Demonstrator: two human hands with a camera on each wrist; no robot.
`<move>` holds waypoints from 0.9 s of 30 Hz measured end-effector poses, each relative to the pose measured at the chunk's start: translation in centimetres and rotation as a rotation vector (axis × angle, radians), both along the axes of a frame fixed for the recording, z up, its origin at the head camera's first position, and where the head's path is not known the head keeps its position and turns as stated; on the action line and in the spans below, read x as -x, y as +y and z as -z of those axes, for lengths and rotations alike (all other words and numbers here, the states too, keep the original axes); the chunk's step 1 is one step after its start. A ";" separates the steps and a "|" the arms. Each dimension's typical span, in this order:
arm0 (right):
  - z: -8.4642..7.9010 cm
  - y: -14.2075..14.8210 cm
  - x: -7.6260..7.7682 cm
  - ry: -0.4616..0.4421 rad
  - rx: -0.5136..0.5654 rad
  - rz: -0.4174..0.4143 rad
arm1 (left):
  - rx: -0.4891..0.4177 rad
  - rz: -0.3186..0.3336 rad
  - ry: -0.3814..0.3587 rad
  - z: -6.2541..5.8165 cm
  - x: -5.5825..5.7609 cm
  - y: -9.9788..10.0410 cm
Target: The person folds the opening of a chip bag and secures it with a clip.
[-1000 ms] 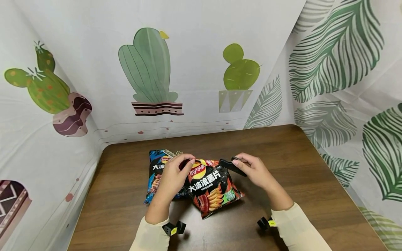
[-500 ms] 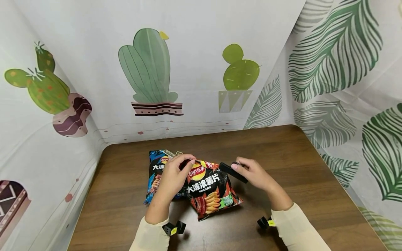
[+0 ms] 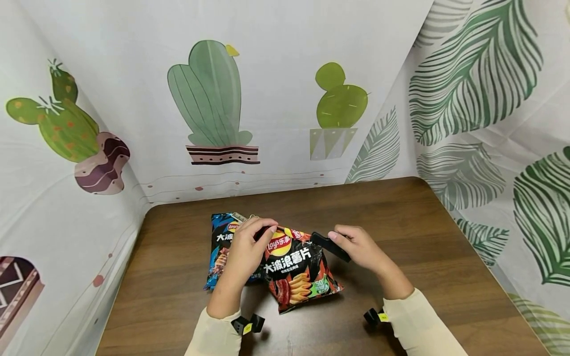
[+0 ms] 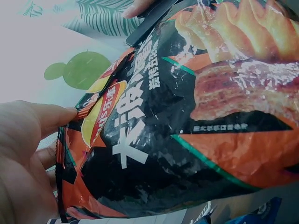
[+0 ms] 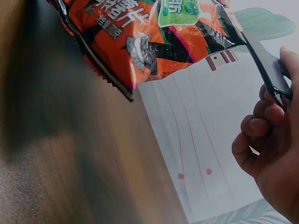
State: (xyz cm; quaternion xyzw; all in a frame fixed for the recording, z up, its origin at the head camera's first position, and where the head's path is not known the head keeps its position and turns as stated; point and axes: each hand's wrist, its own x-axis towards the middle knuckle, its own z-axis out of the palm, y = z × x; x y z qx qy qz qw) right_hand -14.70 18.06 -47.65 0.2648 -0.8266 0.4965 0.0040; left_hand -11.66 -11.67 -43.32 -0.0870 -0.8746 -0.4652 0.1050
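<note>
A black and orange bag of potato chips (image 3: 289, 267) is held up with its top edge away from the person. The left hand (image 3: 247, 247) pinches that top edge near its left corner, thumb in front, as the left wrist view shows closely. The right hand (image 3: 358, 244) grips a long black hinged tool (image 3: 331, 245), whose exact kind I cannot tell. In the right wrist view the tool's narrow end (image 5: 252, 44) meets the bag's top right corner, and the fingers curl round its other end.
Behind the left hand a blue bag of chips (image 3: 218, 247) lies on the brown wooden table (image 3: 178, 306), partly covered. A small light-coloured striped item (image 3: 239, 216) lies by its top edge. A printed cloth (image 3: 285, 99) hangs behind the table.
The tool, its two arms apart a second ago, now looks pressed together. It and the right hand have shifted slightly toward the person. The chip bag's lower end has swung slightly left.
</note>
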 end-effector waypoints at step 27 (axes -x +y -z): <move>-0.5 -0.5 0.2 0.042 -0.058 0.030 | 0.026 0.011 0.029 0.1 0.1 0.1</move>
